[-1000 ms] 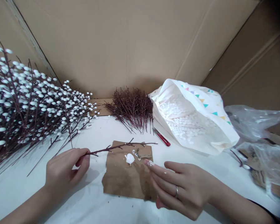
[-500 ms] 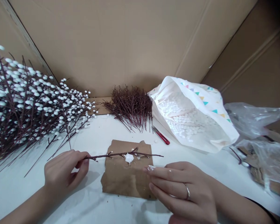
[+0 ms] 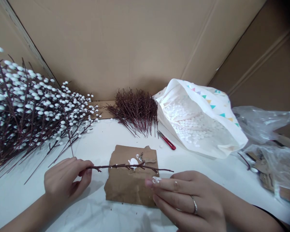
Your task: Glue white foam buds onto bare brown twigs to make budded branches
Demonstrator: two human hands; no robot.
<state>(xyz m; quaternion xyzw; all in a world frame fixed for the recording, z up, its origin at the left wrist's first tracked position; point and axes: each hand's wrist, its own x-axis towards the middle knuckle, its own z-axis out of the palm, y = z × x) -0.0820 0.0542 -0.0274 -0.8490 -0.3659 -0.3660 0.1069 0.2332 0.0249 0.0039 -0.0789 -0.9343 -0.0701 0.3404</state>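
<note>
Half curled, the left hand (image 3: 66,178) pinches the twig (image 3: 123,165), its long axis sideways, tip rightward; right hand (image 3: 195,199) stretches leftward; its grip is hidden.

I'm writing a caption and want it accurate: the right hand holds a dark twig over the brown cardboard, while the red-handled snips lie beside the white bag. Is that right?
Not quite: the head view shows the left hand holding the dark twig over the brown cardboard. The red-handled snips do lie beside the white bag.
</note>
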